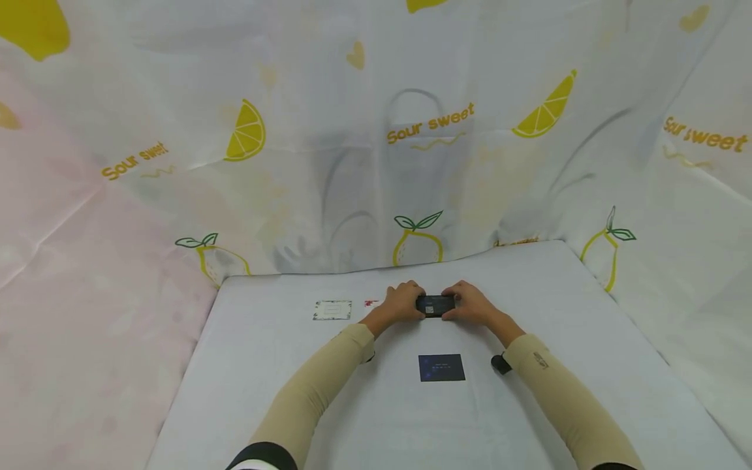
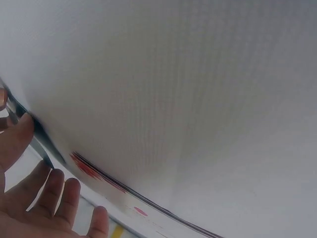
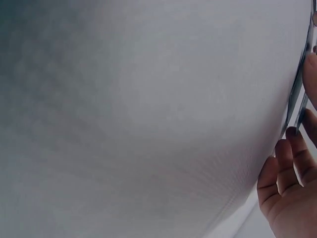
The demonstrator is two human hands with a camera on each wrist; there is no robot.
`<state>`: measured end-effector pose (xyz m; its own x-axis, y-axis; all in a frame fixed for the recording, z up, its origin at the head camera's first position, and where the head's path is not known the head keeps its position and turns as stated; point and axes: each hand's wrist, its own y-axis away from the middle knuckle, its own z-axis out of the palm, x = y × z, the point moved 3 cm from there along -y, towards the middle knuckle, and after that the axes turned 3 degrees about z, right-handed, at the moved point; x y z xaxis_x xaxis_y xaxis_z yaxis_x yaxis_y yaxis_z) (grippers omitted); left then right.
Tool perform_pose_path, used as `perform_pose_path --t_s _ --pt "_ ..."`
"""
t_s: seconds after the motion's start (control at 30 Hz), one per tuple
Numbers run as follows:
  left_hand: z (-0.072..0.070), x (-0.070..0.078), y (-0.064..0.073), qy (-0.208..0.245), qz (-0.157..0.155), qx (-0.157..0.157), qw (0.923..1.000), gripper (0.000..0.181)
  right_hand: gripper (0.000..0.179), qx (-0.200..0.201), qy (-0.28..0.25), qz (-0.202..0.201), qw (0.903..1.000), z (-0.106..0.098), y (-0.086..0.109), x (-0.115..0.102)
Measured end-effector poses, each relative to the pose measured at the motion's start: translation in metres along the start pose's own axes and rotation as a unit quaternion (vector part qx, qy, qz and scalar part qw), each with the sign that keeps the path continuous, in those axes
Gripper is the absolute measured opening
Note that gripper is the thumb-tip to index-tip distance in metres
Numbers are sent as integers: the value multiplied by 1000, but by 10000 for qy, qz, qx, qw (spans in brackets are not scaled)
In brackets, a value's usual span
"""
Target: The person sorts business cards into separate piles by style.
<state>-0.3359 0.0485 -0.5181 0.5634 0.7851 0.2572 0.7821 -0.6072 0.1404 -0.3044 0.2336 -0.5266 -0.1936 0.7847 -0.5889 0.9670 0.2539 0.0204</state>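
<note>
A small dark card [image 1: 436, 307] with a pale square mark lies between both hands near the far side of the table. My left hand [image 1: 403, 302] pinches its left end with thumb and fingers. At the right end, my right hand [image 1: 472, 305] grips it the same way. Both wrist views catch the card only as a thin dark edge, by the left thumb [image 2: 19, 136] and beside the right fingers [image 3: 292, 144]. Behind the left hand, a card with red flowers [image 1: 370, 303] is partly hidden. Whether the dark card touches the table, I cannot tell.
A white card with a leafy border [image 1: 332, 310] lies to the left. Nearer the body, a dark blue card [image 1: 442, 368] rests flat on the white table [image 1: 264, 391]. A lemon-printed curtain [image 1: 329, 196] hangs behind the table's far edge and along its sides.
</note>
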Motion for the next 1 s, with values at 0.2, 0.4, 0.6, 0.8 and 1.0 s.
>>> perform_pose_path --t_s 0.2,0.4,0.6,0.8,1.0 --pt "1 0 0 -48 -89 -65 9999 52 55 -37 130 -92 9999 2 -3 0" --pt "1 -1 -1 0 -86 -82 9999 50 55 -129 160 -7 9998 2 -4 -3" --pt "2 -5 -2 135 -109 -99 9998 49 56 -206 9 116 9997 3 -5 1" --pt "4 -10 -2 212 -43 -170 9996 53 57 -287 -187 157 9993 3 -5 3" --pt "0 -12 -2 303 34 -176 9994 56 55 -275 -316 285 9987 2 -4 4"
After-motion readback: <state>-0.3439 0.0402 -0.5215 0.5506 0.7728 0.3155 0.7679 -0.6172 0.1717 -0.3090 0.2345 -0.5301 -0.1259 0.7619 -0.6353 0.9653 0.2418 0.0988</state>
